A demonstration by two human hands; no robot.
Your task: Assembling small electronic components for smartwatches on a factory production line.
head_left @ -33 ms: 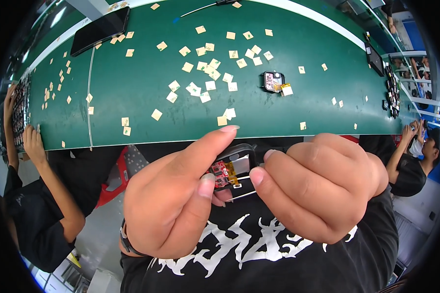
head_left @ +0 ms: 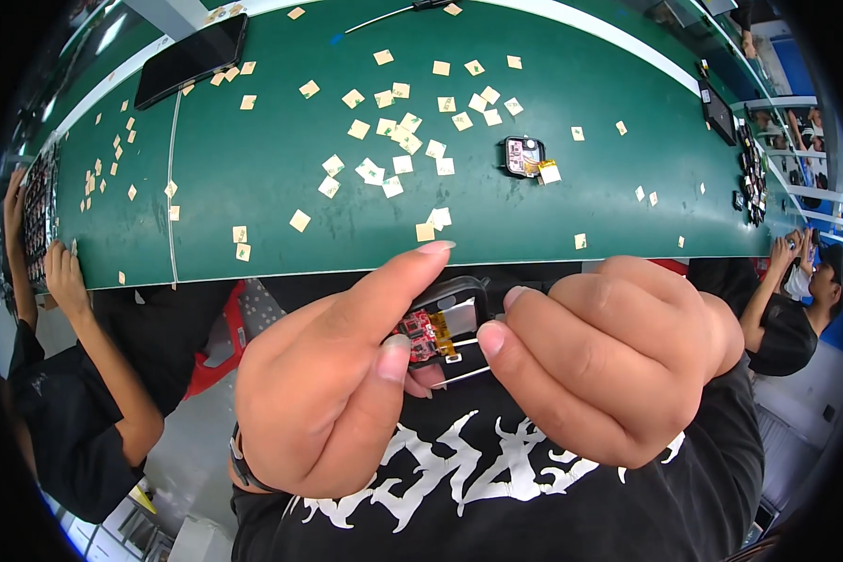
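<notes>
My left hand [head_left: 332, 384] is closed on a small black square device case [head_left: 482, 298], holding it by the left side between thumb and fingers. Inside the case show a red circuit board [head_left: 421, 335], a silver-grey block [head_left: 460, 317] and a strip of amber tape [head_left: 442, 332]. My right hand [head_left: 609, 361] is curled with thumb and forefinger pinched at the case's right side. Thin metal prongs [head_left: 464, 377], apparently tweezers, run from that pinch to the case's lower part; their tips are hard to make out.
On the green table [head_left: 281, 169] lie many small cream adhesive squares [head_left: 403, 164]. A second open device case [head_left: 523, 156] rests right of them. Farther off are a black tablet-like slab [head_left: 192, 61] and a screwdriver [head_left: 384, 19]. Co-workers' hands [head_left: 64, 276] are busy at the left and right.
</notes>
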